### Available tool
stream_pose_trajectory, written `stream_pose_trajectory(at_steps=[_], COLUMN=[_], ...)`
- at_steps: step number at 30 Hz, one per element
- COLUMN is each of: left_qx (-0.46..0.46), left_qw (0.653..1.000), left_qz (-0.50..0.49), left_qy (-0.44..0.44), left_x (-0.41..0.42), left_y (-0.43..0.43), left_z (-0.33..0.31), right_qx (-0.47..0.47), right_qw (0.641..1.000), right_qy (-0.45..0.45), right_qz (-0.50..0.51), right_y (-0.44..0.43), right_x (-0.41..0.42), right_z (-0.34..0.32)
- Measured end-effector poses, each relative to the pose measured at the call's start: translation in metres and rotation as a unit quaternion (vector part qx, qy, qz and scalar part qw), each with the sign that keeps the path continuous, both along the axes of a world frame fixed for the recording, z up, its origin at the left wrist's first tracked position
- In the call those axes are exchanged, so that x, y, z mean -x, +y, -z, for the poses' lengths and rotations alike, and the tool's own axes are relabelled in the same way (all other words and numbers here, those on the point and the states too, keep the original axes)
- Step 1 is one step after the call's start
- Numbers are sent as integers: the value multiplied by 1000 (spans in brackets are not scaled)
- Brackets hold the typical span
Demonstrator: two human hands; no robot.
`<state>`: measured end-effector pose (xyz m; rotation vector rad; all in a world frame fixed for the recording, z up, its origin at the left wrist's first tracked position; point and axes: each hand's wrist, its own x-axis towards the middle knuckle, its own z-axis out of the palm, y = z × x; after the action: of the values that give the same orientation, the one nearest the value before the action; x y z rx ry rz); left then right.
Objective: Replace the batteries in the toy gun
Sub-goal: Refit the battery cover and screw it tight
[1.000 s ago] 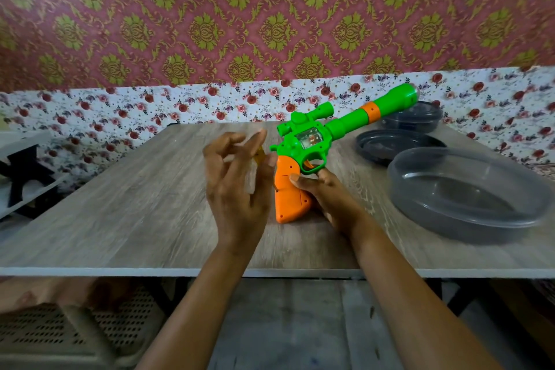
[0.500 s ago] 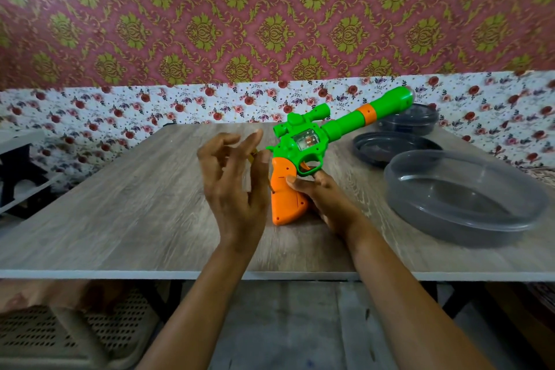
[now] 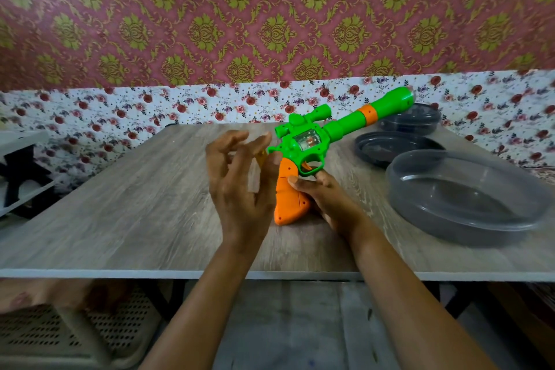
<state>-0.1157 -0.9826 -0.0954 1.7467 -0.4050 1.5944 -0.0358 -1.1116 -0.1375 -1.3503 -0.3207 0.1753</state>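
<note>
The right hand [image 3: 327, 201] is gripping the green-and-orange plastic toy gun [image 3: 303, 141] by its handle, bracing the butt on the grey wood-grain surface [image 3: 135, 204], apparently steadying it, while the left hand [image 3: 240, 189] is hovering alongside with half-curled fingers [image 3: 255, 147]; I cannot tell whether they are pinching anything.

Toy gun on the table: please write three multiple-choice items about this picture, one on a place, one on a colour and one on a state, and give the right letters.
1. Where do the grey dishes lie?
A. on the table, to the right of the toy gun
B. on the floor
C. in the person's lap

2. What colour is the gun's grip?
A. blue
B. orange
C. black

3. What does the right hand do?
A. rests flat on the table
B. lifts a dish
C. holds the gun's grip

Answers:
1 A, the dishes stand on the tabletop on the barrel's side.
2 B, the grip is orange under a green body.
3 C, its thumb and fingers curl round the grip.
</note>
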Motion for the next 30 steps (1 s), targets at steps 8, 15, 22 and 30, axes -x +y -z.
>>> stream_pose_trajectory(at_steps=[8,15,22,30], left_qx=[4,-24,-41,-36], left_qw=[1000,999,998,998], left_qz=[-13,-23,-37,-50], left_qy=[20,17,-12,28], left_x=[-6,-5,-3,-3], left_y=[-7,-9,-9,-4], left_z=[1,-1,4,-1], right_qx=[2,0,-12,-14], right_qw=[1000,1000,1000,1000], right_qy=[6,13,7,-6], right_qz=[1,1,7,-1], right_y=[0,0,2,1], right_x=[3,1,1,4], right_z=[-2,-2,-1,-2])
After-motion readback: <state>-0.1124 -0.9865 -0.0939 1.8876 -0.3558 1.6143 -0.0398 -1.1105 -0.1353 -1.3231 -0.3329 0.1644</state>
